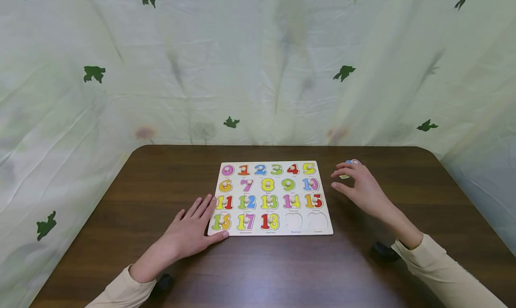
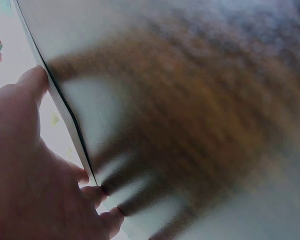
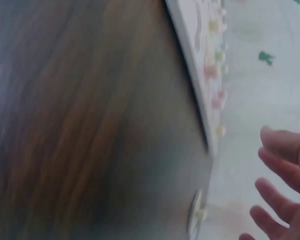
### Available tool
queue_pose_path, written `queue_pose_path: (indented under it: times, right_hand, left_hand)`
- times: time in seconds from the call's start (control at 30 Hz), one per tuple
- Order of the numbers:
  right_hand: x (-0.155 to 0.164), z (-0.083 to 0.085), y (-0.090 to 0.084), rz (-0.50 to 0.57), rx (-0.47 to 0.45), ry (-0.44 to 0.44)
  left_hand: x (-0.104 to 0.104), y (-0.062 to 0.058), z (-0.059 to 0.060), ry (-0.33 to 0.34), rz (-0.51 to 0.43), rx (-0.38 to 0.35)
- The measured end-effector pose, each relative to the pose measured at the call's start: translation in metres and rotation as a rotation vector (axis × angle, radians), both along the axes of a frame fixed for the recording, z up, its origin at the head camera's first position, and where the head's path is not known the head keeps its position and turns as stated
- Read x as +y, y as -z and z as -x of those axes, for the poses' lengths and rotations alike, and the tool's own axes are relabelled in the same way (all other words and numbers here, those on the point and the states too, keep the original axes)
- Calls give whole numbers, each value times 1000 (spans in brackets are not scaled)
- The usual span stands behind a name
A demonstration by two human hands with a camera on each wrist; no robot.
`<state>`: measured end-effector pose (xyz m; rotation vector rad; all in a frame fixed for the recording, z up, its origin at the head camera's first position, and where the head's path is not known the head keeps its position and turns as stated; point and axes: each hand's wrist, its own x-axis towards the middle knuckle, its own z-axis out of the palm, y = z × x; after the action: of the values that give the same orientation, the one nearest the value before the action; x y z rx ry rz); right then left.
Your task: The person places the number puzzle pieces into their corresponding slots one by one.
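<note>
A white number puzzle board (image 1: 258, 179) lies on the table, with colourful knobbed number pieces in its rows and two bare recesses at the lower right. My left hand (image 1: 189, 234) rests on the board's lower left corner, thumb and fingers spread. In the left wrist view the same hand (image 2: 35, 145) touches the board's edge. Right of the board, my right hand (image 1: 364, 189) hovers with thumb and fingers apart and nothing between them. Partly hidden behind its fingers are loose puzzle pieces (image 1: 355, 161); one knobbed piece (image 3: 196, 215) shows edge-on in the right wrist view.
The brown wooden table (image 1: 161, 173) extends around the board on all sides. Behind it hangs a pale curtain (image 1: 258, 66) with green leaf shapes. Dark wrist devices show beneath both wrists.
</note>
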<state>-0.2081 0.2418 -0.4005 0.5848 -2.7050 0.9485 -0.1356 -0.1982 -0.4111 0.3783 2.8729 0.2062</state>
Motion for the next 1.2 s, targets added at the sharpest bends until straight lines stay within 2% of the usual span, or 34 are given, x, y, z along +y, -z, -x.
queue_pose_path:
  times: [0.17, 0.37, 0.7, 0.87, 1.2]
  right_hand:
    - [16, 10, 6, 21, 16, 69]
    - [33, 26, 12, 30, -65, 106]
    - [36, 45, 15, -102, -98, 147]
    - [33, 50, 16, -149, -76, 154]
    - [28, 52, 16, -157, -97, 153]
  left_hand:
    - [-1, 2, 0, 1, -4, 13]
    - [0, 1, 0, -3, -9, 7]
    - [-1, 1, 0, -3, -7, 11]
    - [-1, 2, 0, -4, -8, 12]
    - [0, 2, 1, -7, 0, 2]
